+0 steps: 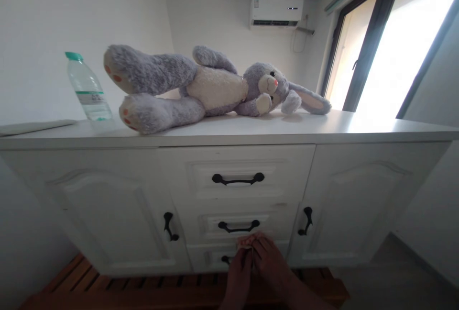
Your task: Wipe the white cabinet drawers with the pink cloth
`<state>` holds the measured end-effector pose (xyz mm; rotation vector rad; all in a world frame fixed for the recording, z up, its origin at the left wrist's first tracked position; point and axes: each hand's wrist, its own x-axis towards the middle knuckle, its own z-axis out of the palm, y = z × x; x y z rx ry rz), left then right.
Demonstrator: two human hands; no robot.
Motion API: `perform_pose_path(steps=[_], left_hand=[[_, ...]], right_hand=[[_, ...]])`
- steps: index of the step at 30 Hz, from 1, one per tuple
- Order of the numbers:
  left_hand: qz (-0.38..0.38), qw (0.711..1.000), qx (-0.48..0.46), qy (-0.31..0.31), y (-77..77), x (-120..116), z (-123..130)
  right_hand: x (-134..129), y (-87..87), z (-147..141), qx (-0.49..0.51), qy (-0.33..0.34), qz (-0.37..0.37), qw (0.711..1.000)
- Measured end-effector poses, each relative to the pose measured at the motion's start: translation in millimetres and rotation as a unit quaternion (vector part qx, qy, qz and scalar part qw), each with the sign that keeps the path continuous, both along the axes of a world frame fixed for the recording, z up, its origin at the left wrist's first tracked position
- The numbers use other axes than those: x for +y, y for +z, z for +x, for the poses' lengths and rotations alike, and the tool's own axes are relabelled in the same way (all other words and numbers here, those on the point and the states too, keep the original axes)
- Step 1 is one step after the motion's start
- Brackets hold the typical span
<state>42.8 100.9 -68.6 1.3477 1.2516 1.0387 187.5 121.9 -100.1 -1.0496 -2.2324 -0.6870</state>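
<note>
On the far left of the white tabletop [322,130] lies a thin flat white board [34,127], and just beside it stands a clear plastic water bottle with a green cap [87,87], leaning a little in the wide view. Next along lies a grey and cream plush rabbit [211,87] on its side, its pink-padded feet towards the bottle and its long ears stretched out to the right.

Below, the white cabinet has a left door with a black handle [169,226], then a middle stack of drawers. The lowest white drawer with a dark handle [215,258] sits at the bottom of that stack, and both hands meet at its front. The left hand [239,264] and right hand [266,258] touch each other, fingers bunched on the drawer's upper edge; each grip looks narrow, but whether it clasps the edge or handle I cannot tell.

Further right hang the right door, a white wall air conditioner [276,12] and a bright dark-framed window [398,42].
</note>
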Motion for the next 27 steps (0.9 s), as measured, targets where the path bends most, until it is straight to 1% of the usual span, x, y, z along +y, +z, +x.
perform_pose_path(steps=[3, 7, 10, 12, 14, 16, 18, 19, 20, 21, 22, 26, 27], left_hand=[[-0.005, 0.999, 0.023, 0.043, -2.1, 2.9, -47.0], [0.003, 0.994, 0.048, 0.097, -0.8, 5.6, -106.8], [0.000, 0.988, 0.062, 0.141, 5.7, 6.3, -138.2], [0.008, 0.985, 0.066, 0.160, 17.4, 6.7, -151.2], [0.026, 0.981, 0.073, 0.175, 37.6, 7.2, -159.2], [0.049, 0.975, 0.088, 0.196, 63.9, 7.9, -163.6], [0.091, 0.967, 0.103, 0.213, 88.5, 8.3, -164.9], [0.110, 0.964, 0.110, 0.215, 97.4, 8.2, -164.3], [0.131, 0.961, 0.118, 0.213, 103.0, 7.7, -162.8], [0.145, 0.958, 0.129, 0.209, 105.2, 6.9, -160.4], [0.155, 0.956, 0.142, 0.204, 104.2, 5.9, -157.0], [0.177, 0.951, 0.192, 0.163, 87.5, 2.3, -134.8], [0.187, 0.949, 0.205, 0.149, 85.3, 2.0, -127.4]], right_hand=[[8.2, 3.1, -50.3, 0.012, 0.037, -0.006, 0.999], [16.8, 4.6, -116.0, 0.031, 0.071, 0.002, 0.997], [22.1, 8.6, -153.1, 0.032, 0.093, 0.006, 0.995], [26.1, 20.3, -169.6, 0.040, 0.105, 0.001, 0.994], [29.8, 43.6, -180.1, 0.053, 0.116, 0.002, 0.992], [31.5, 75.9, -185.6, 0.069, 0.117, 0.020, 0.991], [29.9, 108.4, -186.3, 0.066, 0.106, 0.029, 0.992], [27.8, 121.1, -184.9, 0.060, 0.098, 0.031, 0.993], [25.2, 130.2, -182.3, 0.051, 0.091, 0.031, 0.994], [22.4, 135.3, -178.5, 0.039, 0.084, 0.032, 0.995], [19.6, 136.7, -173.9, 0.027, 0.079, 0.034, 0.996], [12.5, 126.7, -150.0, -0.016, 0.056, 0.025, 0.998], [11.7, 126.0, -143.3, -0.021, 0.047, 0.022, 0.998]])
